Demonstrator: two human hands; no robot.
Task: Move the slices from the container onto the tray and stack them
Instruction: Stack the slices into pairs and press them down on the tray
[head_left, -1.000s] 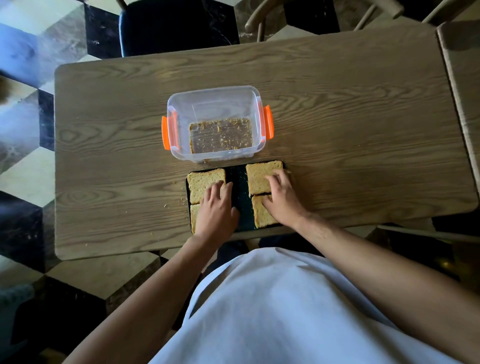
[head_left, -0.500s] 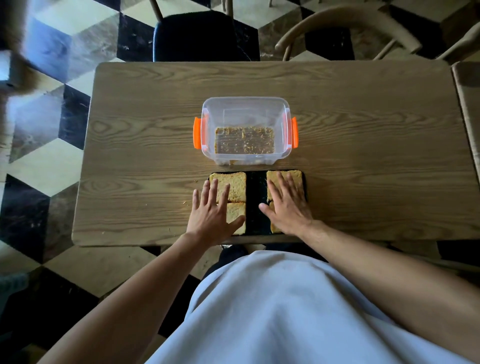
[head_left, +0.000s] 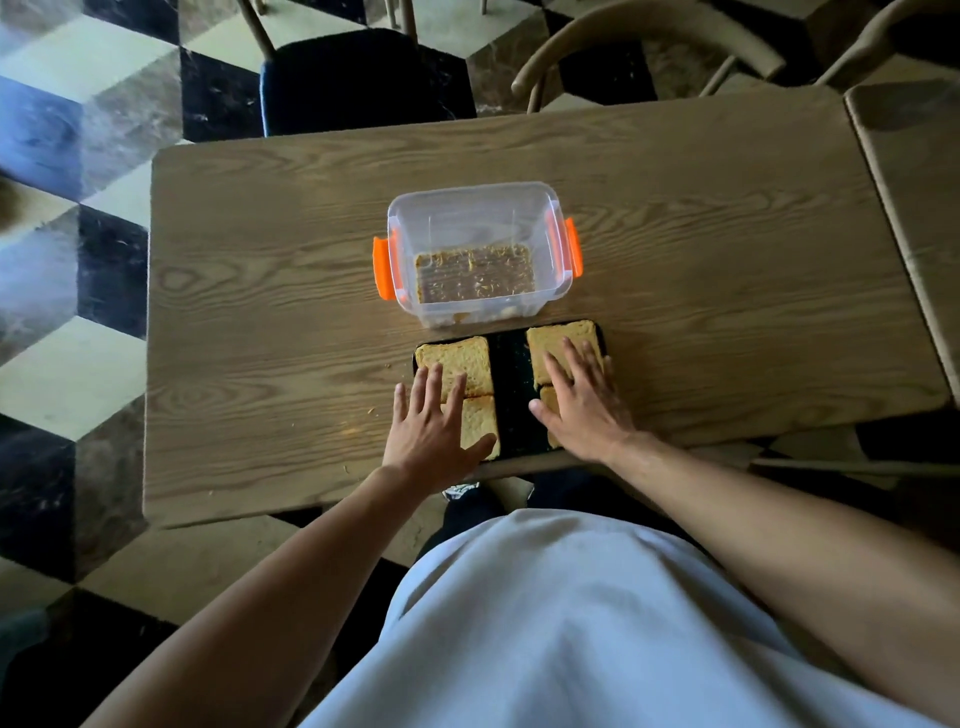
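Head view gives me one light wooden table (head_left: 270, 291) with a single clear plastic container with two orange side latches (head_left: 475, 249) standing near its middle. I count no whole slices inside it, only crumbs scattered over its floor. Just in front of it, at the near table edge, lies one black rectangular tray (head_left: 511, 384), and on that tray I count four golden toasted bread slices in two columns with a bare dark strip between them: far-left slice (head_left: 457, 358), near-left slice (head_left: 480, 423), far-right slice (head_left: 563, 338) and near-right slice (head_left: 548, 402), the last mostly covered. None sits on top of another that I can see.

My left hand (head_left: 434, 434) lies palm down with fingers spread apart, over the seam of the left pair and partly over the table beside the tray. My right hand (head_left: 584, 405) is likewise flat, fingers splayed, over the right pair. Neither hand is gripping anything. I count two chairs beyond the table.
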